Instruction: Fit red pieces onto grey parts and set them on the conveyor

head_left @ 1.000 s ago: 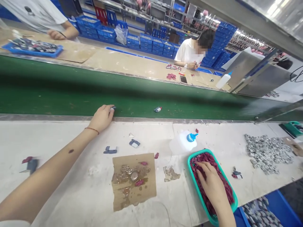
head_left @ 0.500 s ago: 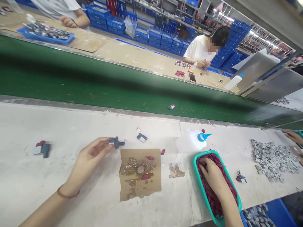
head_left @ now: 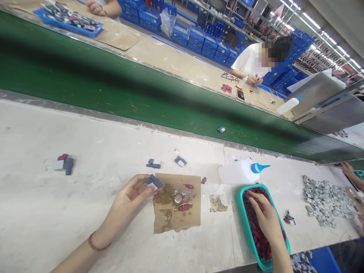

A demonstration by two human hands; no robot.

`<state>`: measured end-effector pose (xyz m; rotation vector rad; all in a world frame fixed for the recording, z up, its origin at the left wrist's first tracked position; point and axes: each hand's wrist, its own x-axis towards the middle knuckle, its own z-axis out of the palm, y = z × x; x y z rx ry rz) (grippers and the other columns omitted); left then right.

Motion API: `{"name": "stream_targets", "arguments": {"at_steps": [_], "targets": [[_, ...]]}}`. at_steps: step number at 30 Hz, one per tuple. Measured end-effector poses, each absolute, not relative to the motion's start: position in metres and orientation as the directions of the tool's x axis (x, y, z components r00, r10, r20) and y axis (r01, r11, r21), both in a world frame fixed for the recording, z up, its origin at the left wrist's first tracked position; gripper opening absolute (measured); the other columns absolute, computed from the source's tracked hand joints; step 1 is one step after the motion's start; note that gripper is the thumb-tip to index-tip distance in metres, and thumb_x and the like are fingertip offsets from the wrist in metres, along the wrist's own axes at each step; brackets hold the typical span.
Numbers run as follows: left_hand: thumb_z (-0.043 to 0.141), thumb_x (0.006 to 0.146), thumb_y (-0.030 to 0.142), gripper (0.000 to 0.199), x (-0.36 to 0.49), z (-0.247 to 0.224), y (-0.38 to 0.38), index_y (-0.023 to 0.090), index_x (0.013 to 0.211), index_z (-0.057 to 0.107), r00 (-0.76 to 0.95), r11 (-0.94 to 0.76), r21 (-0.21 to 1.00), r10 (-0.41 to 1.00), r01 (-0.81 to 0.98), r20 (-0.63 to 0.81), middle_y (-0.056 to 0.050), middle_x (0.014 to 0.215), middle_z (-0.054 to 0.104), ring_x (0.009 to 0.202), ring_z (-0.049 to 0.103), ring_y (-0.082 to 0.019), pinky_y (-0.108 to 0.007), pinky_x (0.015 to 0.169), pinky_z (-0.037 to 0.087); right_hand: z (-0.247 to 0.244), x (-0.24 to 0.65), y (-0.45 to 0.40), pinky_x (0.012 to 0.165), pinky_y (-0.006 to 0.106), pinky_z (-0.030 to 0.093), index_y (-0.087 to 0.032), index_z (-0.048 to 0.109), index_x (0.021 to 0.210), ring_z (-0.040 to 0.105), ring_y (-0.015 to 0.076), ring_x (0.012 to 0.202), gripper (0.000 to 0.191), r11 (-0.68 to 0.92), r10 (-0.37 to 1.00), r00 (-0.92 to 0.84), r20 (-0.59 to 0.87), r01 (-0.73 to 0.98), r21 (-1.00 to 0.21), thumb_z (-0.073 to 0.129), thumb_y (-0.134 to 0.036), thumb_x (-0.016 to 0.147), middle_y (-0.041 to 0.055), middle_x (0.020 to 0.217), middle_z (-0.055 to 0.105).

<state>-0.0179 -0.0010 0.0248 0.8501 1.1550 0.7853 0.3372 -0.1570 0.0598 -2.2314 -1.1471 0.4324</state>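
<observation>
My left hand [head_left: 129,201] pinches a small dark grey-and-white piece [head_left: 154,182] at the left edge of a brown cardboard sheet [head_left: 190,223]. Wet, shiny liquid, a round cap [head_left: 178,199] and two dark red pieces [head_left: 184,207] are on that cardboard. Over a green basket [head_left: 241,212] full of small dark red pieces [head_left: 260,242], my right hand [head_left: 265,216] has thumb and fingers together; what they hold, if anything, I cannot make out. Two more grey-and-white pieces, one [head_left: 154,163] beside the other [head_left: 180,161], lie beyond the cardboard.
A white bottle with a blue nozzle [head_left: 237,171] lies behind the basket. Pale grey pieces [head_left: 327,201] are heaped at right, near another person's hand [head_left: 348,170]. A green belt [head_left: 159,102] runs beyond the table; a person in white [head_left: 247,58] works across it.
My left hand has come back to the cardboard's edge with the grey-and-white piece, and a similar piece shows alone where it was. My right fingers have risen slightly in the basket. The view has shifted.
</observation>
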Motion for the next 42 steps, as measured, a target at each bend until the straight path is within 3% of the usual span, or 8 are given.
{"name": "stream_targets", "arguments": {"at_steps": [6, 9, 13, 17, 23, 30, 36, 42], "targets": [[0.082, 0.058, 0.057, 0.056, -0.018, 0.022, -0.002, 0.020, 0.096, 0.064, 0.306, 0.526, 0.849, 0.815, -0.038, -0.492, -0.008, 0.089, 0.075, 0.089, 0.068, -0.027, -0.037, 0.081, 0.055, 0.072, 0.290, -0.152, 0.061, 0.032, 0.055, -0.020, 0.072, 0.089, 0.063, 0.0184, 0.063, 0.037, -0.364, 0.684, 0.697, -0.217, 0.067, -0.929, 0.075, -0.053, 0.072, 0.0054, 0.076, 0.070], [0.084, 0.059, 0.051, 0.051, -0.017, 0.019, -0.004, 0.019, 0.095, 0.065, 0.342, 0.540, 0.838, 0.804, -0.077, -0.487, -0.008, 0.088, 0.075, 0.083, 0.067, -0.024, -0.034, 0.074, 0.054, 0.072, 0.260, -0.133, 0.053, 0.030, 0.053, -0.020, 0.068, 0.088, 0.059, 0.0160, 0.057, 0.038, -0.309, 0.738, 0.583, -0.340, -0.156, -0.938, 0.079, -0.051, 0.069, 0.0046, 0.073, 0.067], [0.084, 0.062, 0.045, 0.047, -0.016, 0.016, -0.005, 0.018, 0.094, 0.063, 0.412, 0.578, 0.803, 0.773, -0.144, -0.482, -0.006, 0.081, 0.072, 0.070, 0.064, -0.018, -0.030, 0.065, 0.053, 0.064, 0.225, -0.103, 0.049, 0.027, 0.049, -0.023, 0.061, 0.087, 0.053, 0.0147, 0.053, 0.035, -0.345, 0.815, 0.396, -0.423, -0.255, -0.903, 0.075, -0.053, 0.073, 0.0004, 0.067, 0.060], [0.083, 0.066, 0.042, 0.041, -0.016, 0.012, -0.005, 0.018, 0.092, 0.061, 0.459, 0.584, 0.786, 0.766, -0.203, -0.451, -0.004, 0.080, 0.071, 0.075, 0.066, -0.018, -0.030, 0.072, 0.054, 0.048, 0.201, -0.085, 0.046, 0.024, 0.043, -0.021, 0.063, 0.085, 0.047, 0.0126, 0.050, 0.037, -0.395, 0.841, 0.338, -0.423, -0.153, -0.906, 0.069, -0.057, 0.077, -0.0020, 0.063, 0.054], [0.082, 0.069, 0.038, 0.038, -0.018, 0.007, -0.003, 0.019, 0.094, 0.062, 0.460, 0.577, 0.786, 0.773, -0.221, -0.438, -0.005, 0.089, 0.071, 0.081, 0.068, -0.020, -0.032, 0.076, 0.055, 0.033, 0.176, -0.075, 0.052, 0.027, 0.048, -0.020, 0.064, 0.076, 0.059, 0.0165, 0.054, 0.032, -0.366, 0.904, 0.335, -0.264, 0.290, -0.885, 0.067, -0.051, 0.081, 0.0026, 0.064, 0.067], [0.084, 0.067, 0.034, 0.034, -0.020, 0.004, 0.001, 0.019, 0.091, 0.064, 0.486, 0.605, 0.735, 0.763, -0.307, -0.425, -0.004, 0.089, 0.070, 0.082, 0.065, -0.016, -0.026, 0.073, 0.054, 0.028, 0.165, -0.071, 0.054, 0.026, 0.048, -0.022, 0.061, 0.074, 0.062, 0.0165, 0.056, 0.031, -0.128, 0.992, 0.090, -0.091, 0.681, -0.721, 0.049, -0.039, 0.096, 0.0026, 0.067, 0.068], [0.084, 0.068, 0.034, 0.038, -0.020, 0.003, 0.000, 0.019, 0.098, 0.064, 0.524, 0.628, 0.711, 0.740, -0.317, -0.421, -0.004, 0.091, 0.070, 0.078, 0.069, -0.017, -0.028, 0.073, 0.055, 0.024, 0.165, -0.069, 0.053, 0.026, 0.048, -0.023, 0.059, 0.076, 0.060, 0.0156, 0.055, 0.030, -0.028, 1.000, 0.019, -0.020, 0.732, -0.681, 0.044, -0.034, 0.099, 0.0013, 0.067, 0.066], [0.085, 0.066, 0.033, 0.045, -0.018, -0.002, -0.002, 0.020, 0.105, 0.066, 0.566, 0.662, 0.691, 0.701, -0.290, -0.434, -0.006, 0.096, 0.074, 0.086, 0.072, -0.020, -0.034, 0.084, 0.057, 0.020, 0.162, -0.070, 0.058, 0.027, 0.050, -0.023, 0.061, 0.080, 0.063, 0.0165, 0.061, 0.025, -0.074, 0.997, 0.066, -0.039, 0.680, -0.729, 0.047, -0.032, 0.097, 0.0026, 0.073, 0.070]]}}
